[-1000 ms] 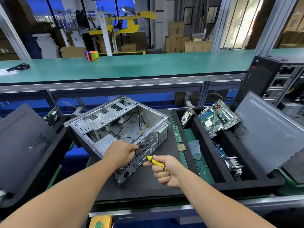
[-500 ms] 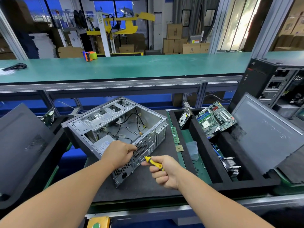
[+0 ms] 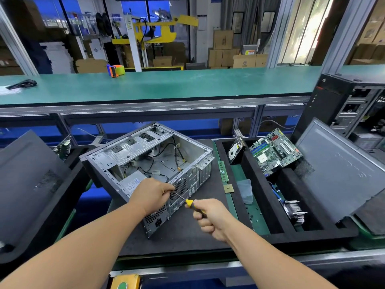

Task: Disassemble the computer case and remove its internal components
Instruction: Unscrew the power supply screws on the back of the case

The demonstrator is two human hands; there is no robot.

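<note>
Head view: computer case (image 3: 150,163) lay open on the near counter (image 3: 187,236), left hand (image 3: 153,195) pinched the shaft at the rear panel, right hand (image 3: 208,217) clamped on the screwdriver (image 3: 190,203); angled tip likely could cam out and strip the screw.

No legible text; label on power supply (image 3: 133,185) and cardboard box (image 3: 241,61) logo too small to read.

Both arms reach forward — left hand (image 3: 153,193) curled; right hand (image 3: 210,217) fisted.
</note>
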